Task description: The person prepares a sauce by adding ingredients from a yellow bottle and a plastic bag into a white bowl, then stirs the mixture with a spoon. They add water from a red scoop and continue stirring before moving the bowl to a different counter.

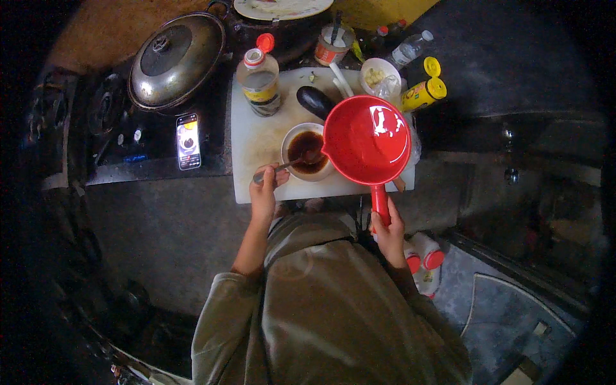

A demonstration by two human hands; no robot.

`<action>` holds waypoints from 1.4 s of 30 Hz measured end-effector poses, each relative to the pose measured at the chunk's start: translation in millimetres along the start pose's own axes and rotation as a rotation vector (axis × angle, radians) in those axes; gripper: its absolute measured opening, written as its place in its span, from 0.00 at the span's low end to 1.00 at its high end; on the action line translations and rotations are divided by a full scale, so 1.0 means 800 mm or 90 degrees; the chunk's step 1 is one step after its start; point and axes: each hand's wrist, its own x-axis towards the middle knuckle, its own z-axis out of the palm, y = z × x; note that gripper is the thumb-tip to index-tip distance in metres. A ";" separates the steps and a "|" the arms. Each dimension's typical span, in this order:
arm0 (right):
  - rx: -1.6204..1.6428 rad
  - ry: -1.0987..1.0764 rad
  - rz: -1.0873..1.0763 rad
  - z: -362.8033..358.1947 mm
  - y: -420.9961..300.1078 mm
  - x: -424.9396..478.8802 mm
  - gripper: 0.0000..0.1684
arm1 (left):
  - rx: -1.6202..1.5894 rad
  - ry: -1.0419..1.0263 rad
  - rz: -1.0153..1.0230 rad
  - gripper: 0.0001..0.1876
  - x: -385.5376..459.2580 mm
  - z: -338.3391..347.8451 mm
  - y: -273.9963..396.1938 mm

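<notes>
My left hand [266, 185] grips the handle of a metal spoon [284, 166], whose bowl end dips into dark brown liquid [304, 150]. That liquid fills part of a white bowl [285, 144] on a white cutting board [257, 185]. In my right hand [389, 232] is the handle of a red plastic ladle [362, 144] with a pouring lip. The ladle is held over the board's right part, its lip just over the bowl's right rim. It hides whatever lies beneath it; a wet sheen shows inside. An eggplant [314, 101] lies behind the white bowl, partly covered by the ladle.
A plastic bottle [260, 89] with its red cap flipped up stands on the board. Behind are a small bowl of chopped pieces [375, 76], a yellow bottle [417, 96] and a jar [332, 48]. Leftward are a lit phone [188, 142] and a lidded wok [175, 62].
</notes>
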 end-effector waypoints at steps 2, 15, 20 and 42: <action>-0.073 0.011 -0.065 -0.002 0.018 0.003 0.30 | -0.004 -0.001 -0.002 0.12 0.000 0.002 0.002; -0.123 0.017 -0.077 0.002 0.012 0.004 0.30 | 0.011 -0.005 0.006 0.13 0.004 -0.003 -0.004; -0.092 0.005 -0.018 0.001 0.008 0.005 0.30 | -0.010 -0.003 0.009 0.13 0.005 -0.003 -0.004; 0.340 -0.057 0.141 -0.015 -0.033 0.003 0.18 | 0.759 -0.292 0.437 0.08 0.018 -0.002 0.025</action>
